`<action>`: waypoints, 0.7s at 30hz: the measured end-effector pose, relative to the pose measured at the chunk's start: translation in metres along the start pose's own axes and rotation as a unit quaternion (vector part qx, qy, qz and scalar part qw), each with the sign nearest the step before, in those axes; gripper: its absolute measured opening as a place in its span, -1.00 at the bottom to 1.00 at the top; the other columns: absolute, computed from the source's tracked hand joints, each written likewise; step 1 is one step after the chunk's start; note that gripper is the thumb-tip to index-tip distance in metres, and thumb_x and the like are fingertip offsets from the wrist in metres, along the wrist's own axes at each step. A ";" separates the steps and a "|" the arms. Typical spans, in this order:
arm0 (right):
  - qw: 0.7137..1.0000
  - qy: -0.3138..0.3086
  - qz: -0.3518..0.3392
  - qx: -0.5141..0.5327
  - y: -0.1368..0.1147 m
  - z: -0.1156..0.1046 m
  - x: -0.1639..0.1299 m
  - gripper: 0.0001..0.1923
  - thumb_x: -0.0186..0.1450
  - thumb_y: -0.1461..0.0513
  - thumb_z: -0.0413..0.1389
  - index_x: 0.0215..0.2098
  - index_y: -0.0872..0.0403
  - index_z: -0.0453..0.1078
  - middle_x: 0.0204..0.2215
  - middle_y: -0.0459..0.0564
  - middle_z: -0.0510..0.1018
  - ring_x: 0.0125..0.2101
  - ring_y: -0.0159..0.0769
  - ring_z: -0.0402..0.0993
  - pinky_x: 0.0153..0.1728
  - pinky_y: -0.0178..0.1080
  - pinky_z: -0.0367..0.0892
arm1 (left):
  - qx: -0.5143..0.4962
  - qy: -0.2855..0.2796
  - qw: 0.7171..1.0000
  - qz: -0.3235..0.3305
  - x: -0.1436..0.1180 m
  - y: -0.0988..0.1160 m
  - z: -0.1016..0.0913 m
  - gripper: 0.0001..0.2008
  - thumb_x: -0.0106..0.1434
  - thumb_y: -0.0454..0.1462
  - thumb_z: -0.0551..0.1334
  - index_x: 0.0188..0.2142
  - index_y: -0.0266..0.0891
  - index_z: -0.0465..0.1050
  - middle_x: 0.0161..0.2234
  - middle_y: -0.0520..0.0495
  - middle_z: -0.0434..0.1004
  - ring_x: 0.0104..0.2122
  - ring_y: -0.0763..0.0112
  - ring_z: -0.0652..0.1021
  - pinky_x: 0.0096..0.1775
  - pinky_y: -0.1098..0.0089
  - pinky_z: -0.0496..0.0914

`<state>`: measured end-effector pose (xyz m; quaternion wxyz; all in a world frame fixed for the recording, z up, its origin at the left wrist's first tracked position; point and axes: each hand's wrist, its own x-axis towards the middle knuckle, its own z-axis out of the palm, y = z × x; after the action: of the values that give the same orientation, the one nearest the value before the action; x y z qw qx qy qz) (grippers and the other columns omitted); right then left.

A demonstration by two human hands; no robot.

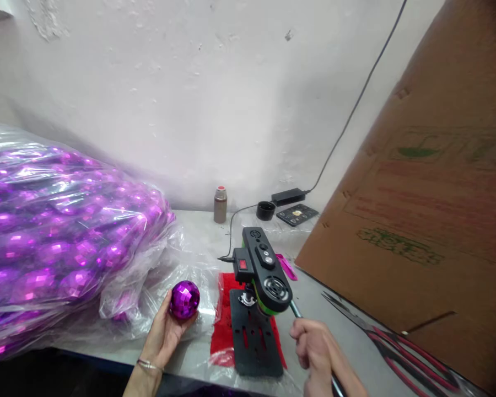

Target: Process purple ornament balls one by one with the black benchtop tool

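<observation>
Head view now: left hand (167, 330) cups the purple ball (185, 299), left of the black machine (268, 277), right hand (315, 346) wrapped round a metal rod (296, 310) by the machine, bag (45, 242) of balls far left

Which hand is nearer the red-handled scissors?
Right. The right hand, gripping a metal rod, is left of the red-handled scissors; the left hand, holding a purple ball, is farther left, past the black device.
</observation>
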<state>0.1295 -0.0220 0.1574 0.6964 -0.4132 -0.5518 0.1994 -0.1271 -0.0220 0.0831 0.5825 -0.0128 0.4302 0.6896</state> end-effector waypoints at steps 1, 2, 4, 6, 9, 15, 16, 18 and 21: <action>1.000 -0.019 -0.022 0.001 0.002 -0.002 0.002 -0.56 0.56 0.17 0.06 -0.50 0.05 0.29 -0.52 -0.08 0.41 -0.54 -0.39 0.32 -0.53 -0.30 0.18 | 0.003 -0.006 1.000 -0.007 -0.004 -0.009 0.000 -0.66 0.46 -0.30 0.27 0.18 -0.32 0.42 -0.05 -0.28 0.70 -0.17 0.13 0.74 -0.19 0.15 0.71; 0.999 -0.035 -0.042 0.000 0.004 -0.004 0.004 -0.58 0.56 0.20 0.04 -0.49 0.05 0.30 -0.52 -0.08 0.41 -0.54 -0.39 0.32 -0.54 -0.31 0.18 | 0.012 -0.013 1.000 -0.010 -0.007 -0.019 0.000 -0.67 0.43 -0.32 0.30 0.16 -0.32 0.43 -0.05 -0.27 0.70 -0.17 0.13 0.74 -0.18 0.15 0.71; 0.997 -0.047 -0.064 -0.004 0.002 -0.006 0.009 -0.61 0.56 0.24 0.02 -0.46 0.05 0.30 -0.52 -0.09 0.40 -0.54 -0.40 0.32 -0.55 -0.33 0.17 | 0.045 -0.042 0.998 0.002 -0.011 -0.043 0.003 -0.63 0.38 -0.31 0.38 0.14 -0.26 0.45 0.00 -0.24 0.70 -0.11 0.12 0.74 -0.11 0.17 0.70; 0.996 -0.049 -0.069 -0.006 -0.005 -0.005 0.016 -0.62 0.56 0.27 0.00 -0.45 0.04 0.27 -0.53 -0.12 0.37 -0.53 -0.42 0.33 -0.54 -0.35 0.19 | 0.090 -0.061 0.994 0.034 -0.012 -0.070 0.008 -0.54 0.31 -0.20 0.48 0.15 -0.19 0.46 0.08 -0.23 0.68 0.00 0.09 0.71 0.01 0.18 0.65; 0.995 -0.058 -0.076 -0.011 -0.016 -0.002 0.026 -0.61 0.56 0.32 -0.01 -0.47 0.03 0.21 -0.54 -0.15 0.35 -0.50 -0.44 0.37 -0.48 -0.38 0.26 | 0.201 -0.067 0.970 0.117 -0.009 -0.107 0.013 -0.32 0.17 0.05 0.54 0.17 -0.19 0.47 0.17 -0.27 0.61 0.20 -0.04 0.59 0.24 0.09 0.49; 0.993 -0.081 -0.089 -0.015 -0.024 -0.003 0.033 -0.63 0.56 0.36 -0.04 -0.44 0.03 0.20 -0.53 -0.20 0.33 -0.53 -0.50 0.34 -0.45 -0.43 0.28 | 0.373 -0.097 0.891 0.239 -0.001 -0.144 0.010 -0.15 0.14 0.17 0.45 0.26 -0.24 0.33 0.27 -0.37 0.48 0.27 -0.17 0.50 0.35 -0.12 0.31; 0.992 -0.082 -0.089 -0.015 -0.024 -0.003 0.033 -0.63 0.56 0.36 -0.04 -0.43 0.03 0.21 -0.53 -0.20 0.32 -0.53 -0.51 0.33 -0.45 -0.43 0.28 | 0.398 -0.102 0.875 0.256 0.000 -0.146 0.010 -0.18 0.16 0.13 0.44 0.26 -0.23 0.32 0.26 -0.37 0.48 0.27 -0.17 0.50 0.35 -0.14 0.30; 0.992 -0.085 -0.088 -0.013 -0.022 -0.003 0.031 -0.64 0.56 0.37 -0.04 -0.42 0.03 0.22 -0.52 -0.20 0.33 -0.53 -0.51 0.34 -0.45 -0.43 0.28 | 0.440 -0.116 0.840 0.295 0.000 -0.149 0.009 -0.23 0.17 0.07 0.44 0.25 -0.22 0.32 0.25 -0.37 0.48 0.26 -0.17 0.49 0.34 -0.18 0.30; 0.993 -0.088 -0.082 -0.008 -0.019 -0.004 0.028 -0.65 0.56 0.37 -0.04 -0.41 0.03 0.23 -0.51 -0.19 0.33 -0.51 -0.50 0.34 -0.44 -0.42 0.29 | 0.481 -0.131 0.794 0.347 0.002 -0.150 0.008 -0.29 0.21 -0.02 0.42 0.25 -0.23 0.30 0.21 -0.37 0.49 0.24 -0.18 0.51 0.31 -0.22 0.34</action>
<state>0.1386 -0.0140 0.1889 0.6561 -0.3527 -0.6444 0.1728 -0.0011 -0.0229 0.0007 0.2858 0.5096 0.6017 0.5445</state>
